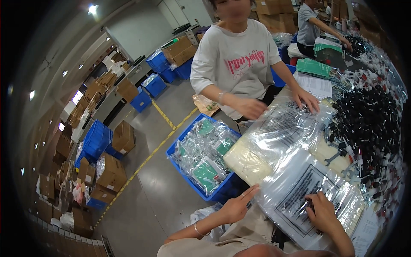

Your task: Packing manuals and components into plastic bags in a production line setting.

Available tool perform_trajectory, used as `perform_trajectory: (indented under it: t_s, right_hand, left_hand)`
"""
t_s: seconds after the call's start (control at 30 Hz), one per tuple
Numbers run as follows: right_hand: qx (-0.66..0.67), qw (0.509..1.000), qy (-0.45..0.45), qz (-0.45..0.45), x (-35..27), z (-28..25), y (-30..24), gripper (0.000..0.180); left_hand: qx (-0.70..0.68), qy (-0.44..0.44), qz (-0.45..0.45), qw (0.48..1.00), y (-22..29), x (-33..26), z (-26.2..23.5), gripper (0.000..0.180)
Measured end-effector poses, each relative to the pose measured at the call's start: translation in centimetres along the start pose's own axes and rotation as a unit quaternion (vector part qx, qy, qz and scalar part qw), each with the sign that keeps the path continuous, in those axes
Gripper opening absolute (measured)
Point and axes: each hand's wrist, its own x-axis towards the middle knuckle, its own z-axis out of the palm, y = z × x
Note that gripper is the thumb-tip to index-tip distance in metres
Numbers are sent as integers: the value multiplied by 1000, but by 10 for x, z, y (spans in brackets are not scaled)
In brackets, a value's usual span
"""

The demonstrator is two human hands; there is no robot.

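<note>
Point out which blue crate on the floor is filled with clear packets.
The blue crate against the table edge, nearest the left hand; it holds clear packets with green inserts. The crates farther back sit by cardboard boxes.

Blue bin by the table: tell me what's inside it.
The blue bin holds clear bags with green cards and small metal parts inside. They cover the bottom, so anything beneath is hidden.

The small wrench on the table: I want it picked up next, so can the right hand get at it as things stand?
Probably yes. The small wrench lies exposed on the cream sheet, just beyond the right hand, which rests on a clear bag. Nothing covers it.
</note>
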Motion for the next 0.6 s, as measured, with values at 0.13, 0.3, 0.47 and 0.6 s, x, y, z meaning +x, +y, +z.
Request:
perform_trajectory:
  t_s: [0.13,0.3,0.47,0.6]
  right_hand:
    - [-23,999,35,-29,-4,5,-1,35]
    - [-32,998,48,-8,-12,9,4,36]
    - [-50,995,54,-63,-8,18,14,38]
    - [-40,995,42,-80,-26,12,22,33]
  left_hand:
    - [6,-6,-9,1000,0,-5,2,81]
    - [43,2,46,998,-9,6,9,82]
    - [48,22,45,998,2,4,-1,73]
    - [18,15,30,999,14,7,-3,71]
